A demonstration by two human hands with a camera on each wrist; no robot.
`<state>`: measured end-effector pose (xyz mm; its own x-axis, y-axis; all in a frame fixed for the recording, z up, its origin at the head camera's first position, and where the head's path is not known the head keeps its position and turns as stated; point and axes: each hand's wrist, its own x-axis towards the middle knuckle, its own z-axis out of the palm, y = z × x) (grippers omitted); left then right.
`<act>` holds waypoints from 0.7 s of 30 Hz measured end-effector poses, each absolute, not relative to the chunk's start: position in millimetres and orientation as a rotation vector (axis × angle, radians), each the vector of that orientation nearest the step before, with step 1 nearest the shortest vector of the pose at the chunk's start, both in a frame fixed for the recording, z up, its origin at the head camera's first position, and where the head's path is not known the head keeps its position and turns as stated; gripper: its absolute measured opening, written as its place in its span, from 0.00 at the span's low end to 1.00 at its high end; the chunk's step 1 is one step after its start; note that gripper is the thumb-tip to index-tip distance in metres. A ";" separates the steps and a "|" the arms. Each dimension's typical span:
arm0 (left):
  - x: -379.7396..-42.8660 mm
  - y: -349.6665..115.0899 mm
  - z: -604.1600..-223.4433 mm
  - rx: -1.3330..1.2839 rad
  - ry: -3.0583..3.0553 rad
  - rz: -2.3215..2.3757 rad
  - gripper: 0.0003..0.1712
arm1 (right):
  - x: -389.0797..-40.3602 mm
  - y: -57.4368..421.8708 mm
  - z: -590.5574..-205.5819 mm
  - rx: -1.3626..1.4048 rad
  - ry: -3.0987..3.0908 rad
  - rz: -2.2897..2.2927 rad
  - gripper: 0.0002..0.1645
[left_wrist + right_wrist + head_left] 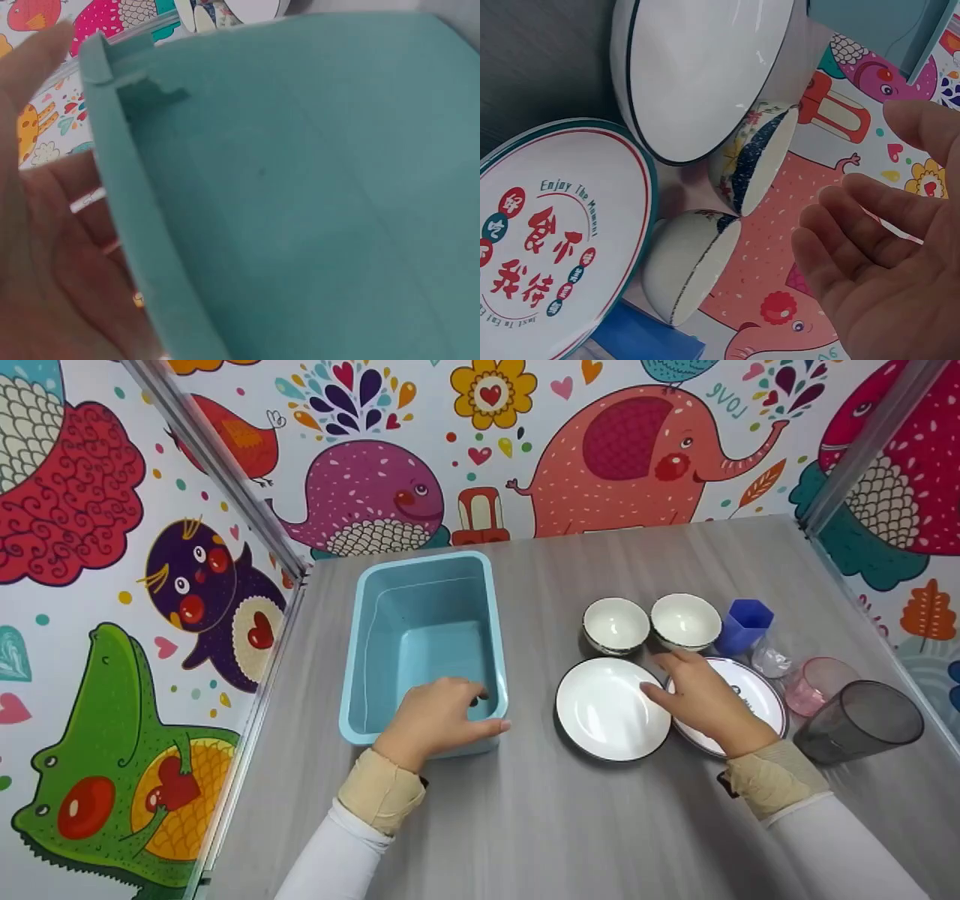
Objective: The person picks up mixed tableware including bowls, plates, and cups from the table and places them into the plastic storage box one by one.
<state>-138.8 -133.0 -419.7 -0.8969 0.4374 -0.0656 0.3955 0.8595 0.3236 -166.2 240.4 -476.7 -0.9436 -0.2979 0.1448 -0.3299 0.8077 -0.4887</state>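
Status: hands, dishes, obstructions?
Left hand at near rim of blue bin. Right hand open above white plate and printed plate, holding nothing. Both on table. Two bowls close beyond; possible snag.

Cartoon wall (pixel 491 471) (coral elephant (pixel 634 476))

In the head view, the right grip (pixel 703 697) is covering part of the printed plate (pixel 765 697), and the left grip (pixel 437 714) is hiding some rim of the blue tub (pixel 496 645). Both wrist views are cropping the blue tub; the right one is clipping the white plate (pixel 705 75).
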 end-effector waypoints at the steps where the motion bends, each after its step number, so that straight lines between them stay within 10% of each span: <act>1: -138.3 -133.3 -419.7 0.667 2.888 0.464 0.33 | -166.6 241.1 -477.7 0.505 -2.936 0.812 0.27; 8: -135.8 -132.3 -417.2 0.746 2.869 0.449 0.19 | -168.6 243.1 -483.2 0.461 -3.021 0.809 0.28; 21: -131.1 -130.5 -416.6 0.791 2.826 0.457 0.25 | -188.1 249.3 -494.5 0.438 -3.066 0.890 0.18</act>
<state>-131.1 -130.5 -416.6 -0.8444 0.5295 -0.0812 0.4768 0.8121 0.3365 -188.1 249.3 -494.5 -0.9598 -0.2806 -0.0019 -0.2360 0.8107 -0.5358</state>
